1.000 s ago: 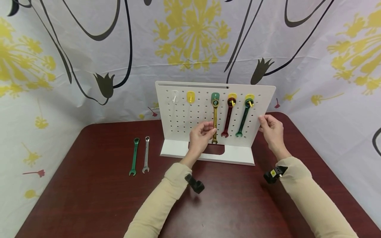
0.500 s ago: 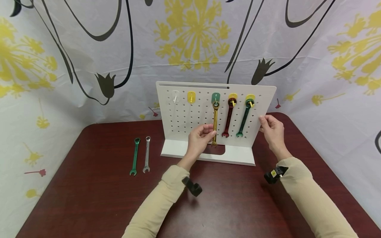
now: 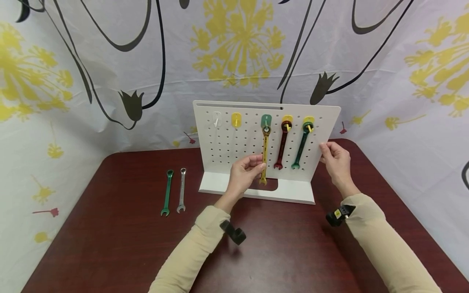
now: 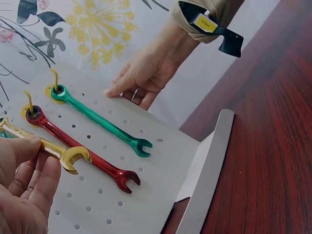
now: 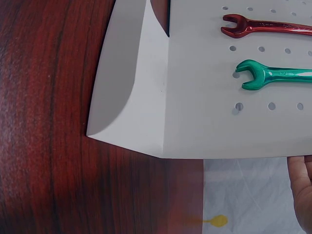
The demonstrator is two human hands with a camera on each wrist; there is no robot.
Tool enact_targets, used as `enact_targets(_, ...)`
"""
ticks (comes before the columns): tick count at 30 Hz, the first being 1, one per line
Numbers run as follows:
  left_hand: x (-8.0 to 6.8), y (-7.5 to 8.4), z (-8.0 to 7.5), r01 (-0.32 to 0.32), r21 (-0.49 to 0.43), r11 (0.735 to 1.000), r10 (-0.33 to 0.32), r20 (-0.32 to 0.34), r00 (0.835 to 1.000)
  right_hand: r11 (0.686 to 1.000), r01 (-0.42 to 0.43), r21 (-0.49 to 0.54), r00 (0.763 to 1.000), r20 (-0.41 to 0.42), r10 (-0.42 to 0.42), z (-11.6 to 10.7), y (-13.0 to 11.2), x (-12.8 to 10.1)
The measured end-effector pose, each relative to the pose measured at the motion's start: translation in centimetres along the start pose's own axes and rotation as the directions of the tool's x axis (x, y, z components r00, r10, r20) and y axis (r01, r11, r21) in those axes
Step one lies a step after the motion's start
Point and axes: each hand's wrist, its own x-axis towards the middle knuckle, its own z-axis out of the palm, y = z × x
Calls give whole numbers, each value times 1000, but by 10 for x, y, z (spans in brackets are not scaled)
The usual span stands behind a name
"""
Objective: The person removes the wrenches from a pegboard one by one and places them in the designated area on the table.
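My left hand (image 3: 242,176) pinches a gold combination wrench (image 3: 265,152) near its lower end, between thumb and fingers. The wrench hangs upright before a white pegboard (image 3: 253,106), its ring end at the tip of a green hook (image 3: 266,119); whether the ring is round the hook I cannot tell. My right hand (image 3: 336,161) grips the board's right edge with thumb and fingers. On yellow hooks to the right hang a red wrench (image 4: 80,148) and a green wrench (image 4: 101,120), open ends down. In the right wrist view only part of the right hand (image 5: 302,187) shows.
A second green wrench (image 3: 167,193) and a silver wrench (image 3: 181,190) lie on the dark red table (image 3: 121,228), left of the board. A clear hook (image 3: 217,119) and a yellow hook (image 3: 236,119) bear nothing. A patterned cloth (image 3: 172,73) stands behind.
The gold wrench has come slightly down and toward me in my left hand, so more of the green hook shows above its ring. The right hand stays on the board's edge.
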Motion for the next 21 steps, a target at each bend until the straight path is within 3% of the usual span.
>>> enact_targets(21,-10,15,-3,137,-165,977,-128,63,990,1000,19,21,1000,7,-19,0,-3,-2)
